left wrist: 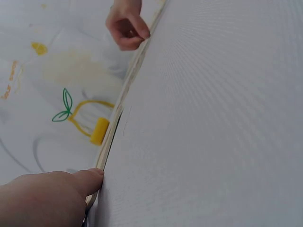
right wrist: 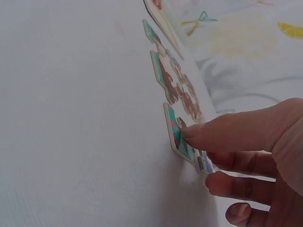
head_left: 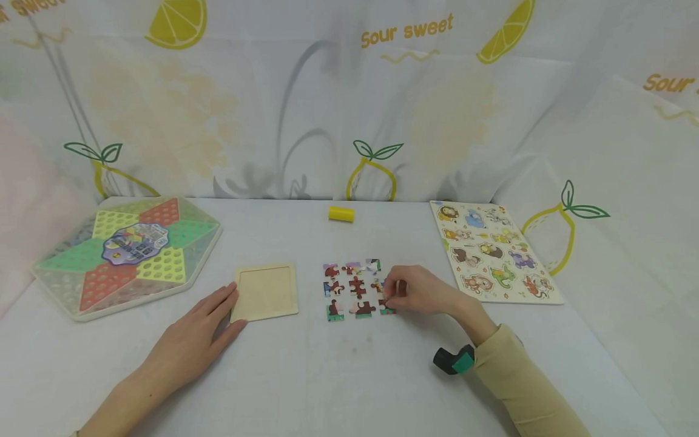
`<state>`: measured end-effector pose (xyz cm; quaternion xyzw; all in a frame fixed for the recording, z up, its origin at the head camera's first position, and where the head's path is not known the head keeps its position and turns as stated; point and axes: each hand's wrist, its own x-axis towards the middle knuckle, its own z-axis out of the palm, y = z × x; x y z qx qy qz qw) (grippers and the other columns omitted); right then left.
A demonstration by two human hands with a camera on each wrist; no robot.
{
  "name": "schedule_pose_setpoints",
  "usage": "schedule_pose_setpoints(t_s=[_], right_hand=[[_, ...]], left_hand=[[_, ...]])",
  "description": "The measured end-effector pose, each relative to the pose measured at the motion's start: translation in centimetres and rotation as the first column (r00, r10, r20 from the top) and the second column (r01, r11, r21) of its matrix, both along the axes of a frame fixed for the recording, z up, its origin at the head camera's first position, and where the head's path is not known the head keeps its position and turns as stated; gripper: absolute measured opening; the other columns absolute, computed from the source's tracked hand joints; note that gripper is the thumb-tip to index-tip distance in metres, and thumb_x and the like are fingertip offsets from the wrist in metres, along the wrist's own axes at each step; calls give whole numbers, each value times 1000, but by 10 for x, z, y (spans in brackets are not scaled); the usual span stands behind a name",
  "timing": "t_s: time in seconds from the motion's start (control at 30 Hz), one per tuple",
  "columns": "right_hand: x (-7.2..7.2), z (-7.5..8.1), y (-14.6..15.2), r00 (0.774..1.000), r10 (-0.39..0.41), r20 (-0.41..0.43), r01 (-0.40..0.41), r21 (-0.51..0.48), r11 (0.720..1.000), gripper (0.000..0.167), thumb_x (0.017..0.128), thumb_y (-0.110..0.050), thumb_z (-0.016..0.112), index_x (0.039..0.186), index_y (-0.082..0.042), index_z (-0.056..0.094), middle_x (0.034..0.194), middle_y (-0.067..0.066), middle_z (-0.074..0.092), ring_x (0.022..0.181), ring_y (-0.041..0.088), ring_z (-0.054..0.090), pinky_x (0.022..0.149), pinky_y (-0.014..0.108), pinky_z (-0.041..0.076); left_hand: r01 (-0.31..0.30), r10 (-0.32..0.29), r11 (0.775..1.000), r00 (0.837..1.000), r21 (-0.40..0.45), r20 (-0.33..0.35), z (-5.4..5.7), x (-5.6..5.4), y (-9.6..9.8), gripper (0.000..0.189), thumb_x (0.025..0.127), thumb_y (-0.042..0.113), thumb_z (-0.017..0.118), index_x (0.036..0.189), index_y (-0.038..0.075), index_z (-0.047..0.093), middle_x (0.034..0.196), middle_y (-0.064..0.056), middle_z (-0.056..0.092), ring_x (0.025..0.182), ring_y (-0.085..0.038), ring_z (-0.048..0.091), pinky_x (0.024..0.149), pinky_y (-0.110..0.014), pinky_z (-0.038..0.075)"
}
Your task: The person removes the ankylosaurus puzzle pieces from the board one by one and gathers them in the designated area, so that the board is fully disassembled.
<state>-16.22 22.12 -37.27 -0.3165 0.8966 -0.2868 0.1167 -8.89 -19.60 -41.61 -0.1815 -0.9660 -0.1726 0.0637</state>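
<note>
In the head view, several jigsaw pieces [head_left: 357,287] lie slightly apart in three rows on the white table. My right hand [head_left: 417,291] is at the near right corner of this group, its fingers curled and pinching a green-edged jigsaw piece [right wrist: 173,126]. The right wrist view has the thumb [right wrist: 199,135] on that piece, which lies at the tabletop; the index fingertip's contact is partly hidden. To the left is a square wooden puzzle tray [head_left: 266,291] with a raised rim. My left hand [head_left: 188,334] touches its left side with extended fingers and thumb.
A yellow cylinder [head_left: 341,213] lies at the back. A hexagonal Chinese checkers board [head_left: 180,273] is at far left, and an animal picture board [head_left: 480,243] at right. A black and green object [head_left: 453,360] is by the right sleeve [head_left: 519,376]. A lemon-print curtain [head_left: 246,109] hangs behind.
</note>
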Motion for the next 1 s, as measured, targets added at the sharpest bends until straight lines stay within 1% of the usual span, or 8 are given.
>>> schedule_pose_setpoints(t_s=[0.07, 0.2, 0.43, 0.73, 1.0], right_hand=[[0, -1, 0, 1000, -15, 11, 15, -13, 1000, 12, 85, -6, 77, 88, -11, 67, 85, -3, 63, 75, 10, 55, 66, 21, 48], [0, -1, 0, 998, -46, 37, 46, -10, 999, 11, 84, -8, 78, 88, -10, 68, 83, -3, 62, 73, 10, 53, 64, 21, 46], [-1, -2, 2, 995, -88, 55, 86, 32, 996, 11, 84, -15, 80, 88, -11, 70, 77, -4, 60, 70, 11, 51, 62, 21, 45], [-1, -2, 4, 994, -88, 71, 85, 46, 995, 10, 86, -18, 79, 88, -10, 73, 75, -5, 63, 66, 8, 53, 60, 20, 46], [-1, -2, 5, 993, -89, 82, 86, 38, 996, 10, 86, -19, 79, 88, -11, 74, 74, -5, 63, 66, 9, 53, 60, 20, 45]], left_hand=[[0, 0, 1000, 1000, 0, -2, 0, 0, 0, 67, 97, 41, 65, 144, -3, 50, 151, -21, 45, 137, -41, 44, 102, -61, 44], [-1, 1, 1000, 1000, -2, -6, 1, 0, 0, 67, 97, 41, 65, 144, -4, 50, 151, -21, 45, 136, -41, 44, 102, -61, 44], [-2, 2, 1000, 1000, -2, -20, 0, 0, 0, 66, 96, 41, 66, 143, -3, 51, 151, -20, 46, 136, -41, 46, 101, -61, 45], [2, -2, 1000, 1000, 3, -13, 0, 1, 1, 66, 97, 41, 65, 143, -4, 51, 150, -21, 47, 135, -42, 46, 101, -61, 45], [-6, 6, 1000, 1000, 1, -11, 0, 1, 1, 66, 97, 41, 65, 143, -4, 50, 151, -20, 46, 136, -41, 45, 102, -60, 44]])
